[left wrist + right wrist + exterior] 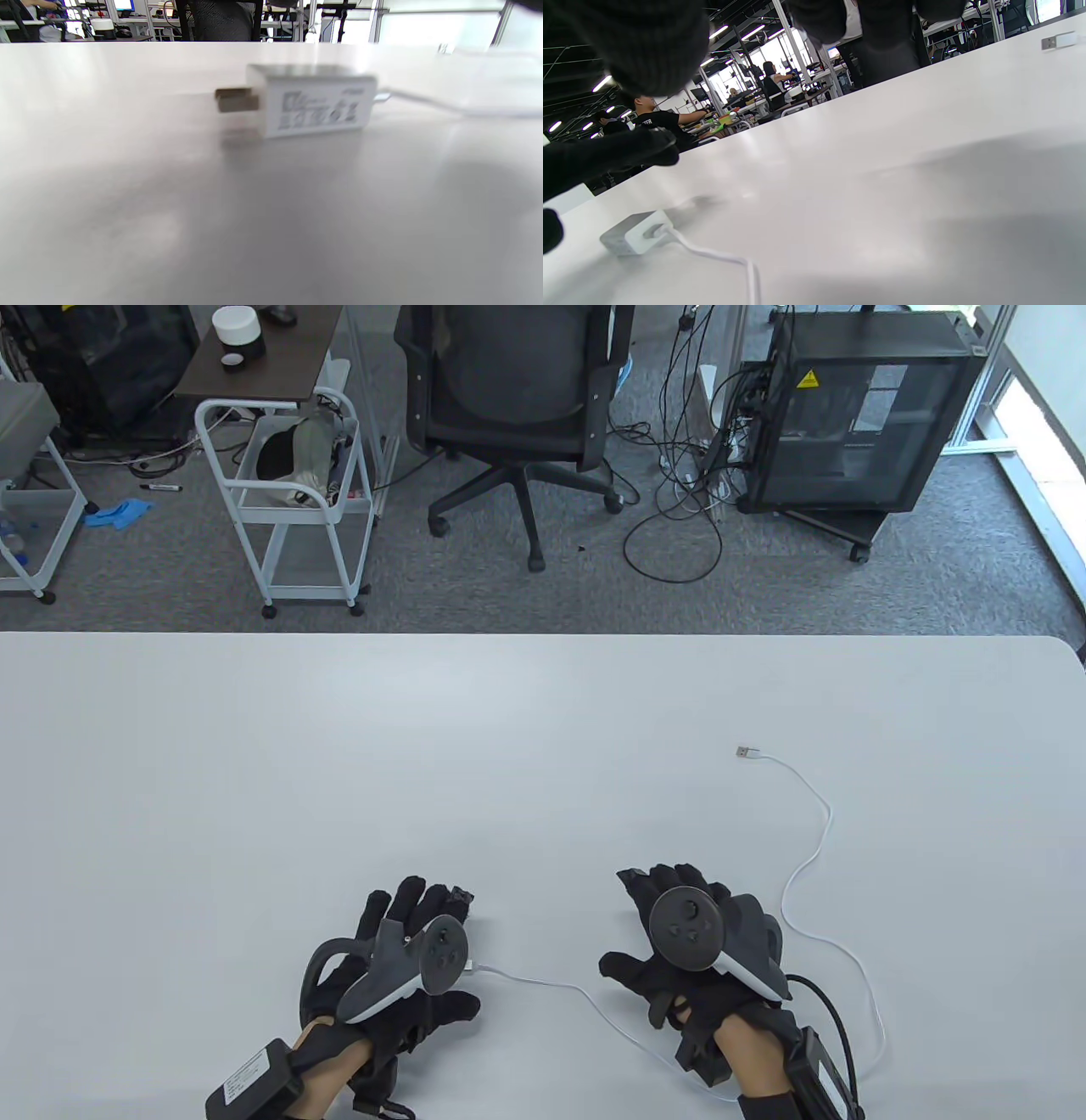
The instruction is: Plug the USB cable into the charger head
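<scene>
The white charger head (312,101) lies on its side on the white table (339,772), prongs pointing left in the left wrist view. The white USB cable (543,982) is plugged into it, as the right wrist view shows (634,235). In the table view the charger is mostly hidden under my left hand's tracker. The cable loops right, and its free USB plug (747,752) lies far right. My left hand (407,942) is spread open over the charger and holds nothing. My right hand (679,933) is open and empty, right of the charger.
Beyond the table's far edge stand an office chair (517,398), a white cart (293,492) and a black equipment case (857,415). The cable's slack (827,831) curves along the table right of my right hand.
</scene>
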Demonstrator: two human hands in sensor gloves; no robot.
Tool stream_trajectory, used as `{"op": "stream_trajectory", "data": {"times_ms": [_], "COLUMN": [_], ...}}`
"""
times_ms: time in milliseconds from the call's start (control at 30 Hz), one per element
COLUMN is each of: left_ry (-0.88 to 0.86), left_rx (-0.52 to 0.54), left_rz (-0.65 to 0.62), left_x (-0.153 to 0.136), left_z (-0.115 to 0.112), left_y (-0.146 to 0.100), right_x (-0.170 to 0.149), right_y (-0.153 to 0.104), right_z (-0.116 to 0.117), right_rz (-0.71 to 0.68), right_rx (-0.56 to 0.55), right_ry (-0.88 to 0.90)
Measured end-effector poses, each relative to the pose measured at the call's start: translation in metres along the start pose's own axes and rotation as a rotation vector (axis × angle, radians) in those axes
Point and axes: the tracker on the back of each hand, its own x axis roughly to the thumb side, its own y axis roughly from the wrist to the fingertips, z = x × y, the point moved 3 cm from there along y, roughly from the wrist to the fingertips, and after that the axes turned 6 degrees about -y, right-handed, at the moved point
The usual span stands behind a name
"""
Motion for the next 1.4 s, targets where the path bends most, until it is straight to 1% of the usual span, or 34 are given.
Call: {"op": "stream_trajectory", "data": {"times_ms": [67, 200, 400, 600, 767, 867, 1033, 1167, 1400], "left_ry": [-0.023, 0.027, 0.02, -0.042, -0.116, -0.205, -0.353, -0.386, -0.376], "left_rx": [0.017, 0.046, 0.048, 0.063, 0.07, 0.075, 0.043, 0.021, 0.009], "left_rz": [-0.027, -0.045, -0.013, 0.092, 0.234, 0.335, 0.44, 0.484, 0.499], "left_x": [0.002, 0.006, 0.002, -0.026, -0.06, -0.087, -0.12, -0.132, -0.133], "left_z": [0.005, 0.009, 0.012, 0.023, 0.034, 0.04, 0.041, 0.038, 0.037], "left_y": [-0.005, -0.01, -0.008, -0.007, -0.007, -0.008, -0.01, -0.011, -0.01], "right_x": [0.0, 0.0, -0.001, -0.001, -0.002, -0.002, -0.003, -0.003, -0.005], "right_y": [0.0, 0.0, 0.0, -0.001, -0.001, -0.001, -0.001, -0.002, -0.001], "right_z": [0.0, 0.0, -0.001, -0.002, -0.003, -0.003, -0.003, -0.003, -0.003], "right_rz": [0.0, -0.002, 0.001, 0.0, 0.001, 0.001, 0.004, 0.009, 0.022], "right_rx": [-0.003, -0.001, 0.002, -0.006, -0.008, -0.011, -0.005, -0.003, 0.006], "right_ry": [0.002, 0.005, 0.004, 0.009, 0.008, 0.01, 0.007, 0.01, 0.009]}}
